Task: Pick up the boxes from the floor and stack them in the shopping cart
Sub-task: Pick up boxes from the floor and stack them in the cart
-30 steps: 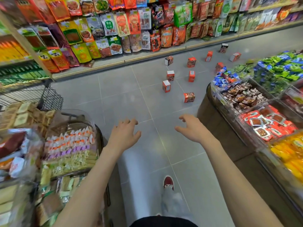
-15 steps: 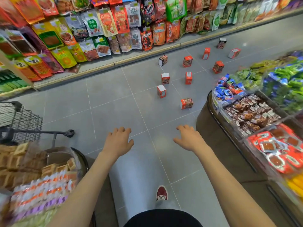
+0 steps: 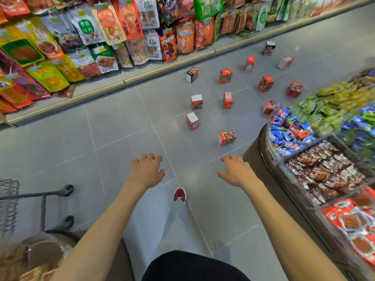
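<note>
Grey tiled floor [image 3: 113, 138] of a shop aisle; red boxes [image 3: 227, 137] scattered beyond both hands, left hand [image 3: 146, 171] and right hand [image 3: 236, 171], fingers spread, grasping nothing.

Grey tiled floor [image 3: 113, 138] of a shop aisle, strewn with 12 small red-and-white boxes [image 3: 192, 121], most upright and well apart, nearest one [image 3: 227, 137] on its side just beside a rounded display counter [image 3: 261, 157].

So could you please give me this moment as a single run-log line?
phase: approach | left hand: open, empty | right hand: open, empty | boxes: scattered on floor, untouched | shopping cart: at person's left
</note>
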`<state>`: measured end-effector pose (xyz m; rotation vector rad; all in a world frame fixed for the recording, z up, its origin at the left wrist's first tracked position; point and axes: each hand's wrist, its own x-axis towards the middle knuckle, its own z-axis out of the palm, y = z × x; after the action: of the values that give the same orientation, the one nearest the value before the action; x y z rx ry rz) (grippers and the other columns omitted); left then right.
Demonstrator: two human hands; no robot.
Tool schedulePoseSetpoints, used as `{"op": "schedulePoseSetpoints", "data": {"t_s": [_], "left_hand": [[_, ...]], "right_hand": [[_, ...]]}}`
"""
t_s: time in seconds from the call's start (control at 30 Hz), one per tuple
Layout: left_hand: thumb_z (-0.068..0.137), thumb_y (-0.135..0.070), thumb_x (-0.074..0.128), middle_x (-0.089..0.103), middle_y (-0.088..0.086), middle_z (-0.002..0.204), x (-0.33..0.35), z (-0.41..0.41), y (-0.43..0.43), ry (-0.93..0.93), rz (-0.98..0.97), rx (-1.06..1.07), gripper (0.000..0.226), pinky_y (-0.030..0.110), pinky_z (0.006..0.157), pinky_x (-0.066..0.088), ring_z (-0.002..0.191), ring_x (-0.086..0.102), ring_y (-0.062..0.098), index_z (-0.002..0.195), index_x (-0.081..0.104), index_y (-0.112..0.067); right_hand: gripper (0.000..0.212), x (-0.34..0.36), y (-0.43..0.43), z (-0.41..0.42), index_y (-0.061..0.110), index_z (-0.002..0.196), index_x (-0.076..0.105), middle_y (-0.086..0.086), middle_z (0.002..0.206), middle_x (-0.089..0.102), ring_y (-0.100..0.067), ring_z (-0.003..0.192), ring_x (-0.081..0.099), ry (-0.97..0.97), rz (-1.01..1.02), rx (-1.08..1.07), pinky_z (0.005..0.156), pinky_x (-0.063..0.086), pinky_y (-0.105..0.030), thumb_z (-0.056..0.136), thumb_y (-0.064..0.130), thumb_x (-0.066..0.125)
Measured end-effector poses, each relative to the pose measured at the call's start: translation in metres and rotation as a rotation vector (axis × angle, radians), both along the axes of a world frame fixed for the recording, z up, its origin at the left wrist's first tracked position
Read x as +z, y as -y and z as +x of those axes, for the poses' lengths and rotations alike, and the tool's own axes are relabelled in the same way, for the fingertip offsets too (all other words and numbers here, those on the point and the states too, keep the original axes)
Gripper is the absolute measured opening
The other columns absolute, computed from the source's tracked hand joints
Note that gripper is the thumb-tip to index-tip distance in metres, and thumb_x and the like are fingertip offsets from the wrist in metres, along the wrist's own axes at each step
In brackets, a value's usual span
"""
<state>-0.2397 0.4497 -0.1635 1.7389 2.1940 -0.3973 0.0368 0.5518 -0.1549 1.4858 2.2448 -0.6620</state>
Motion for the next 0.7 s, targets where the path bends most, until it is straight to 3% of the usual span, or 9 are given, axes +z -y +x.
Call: {"op": "schedulePoseSetpoints", "data": {"t_s": [0.37,0.7], "left_hand": [[0.099,-0.032,0.044,0.052,0.013,0.134,-0.011,-0.067,-0.244,-0.014,-0.031,-0.329,0.043,0.044,0.101,0.036,0.124,0.048,0.033,0.136,0.047,-0.012],[0.098,-0.032,0.045,0.054,0.013,0.131,-0.043,-0.087,-0.396,0.003,-0.164,-0.521,0.041,0.041,0.098,0.038,0.122,0.049,0.033,0.135,0.048,-0.015]], "right_hand": [[0.059,-0.014,-0.176,-0.077,0.017,0.146,0.04,-0.011,0.147,0.044,-0.031,0.133,0.044,0.052,-0.017,-0.127,0.105,0.038,-0.046,0.095,0.043,0.052],[0.059,-0.041,-0.284,-0.102,0.016,0.148,0.039,-0.012,0.147,0.044,-0.031,0.131,0.045,0.055,-0.085,-0.205,0.103,0.042,-0.045,0.097,0.042,0.052]]}}
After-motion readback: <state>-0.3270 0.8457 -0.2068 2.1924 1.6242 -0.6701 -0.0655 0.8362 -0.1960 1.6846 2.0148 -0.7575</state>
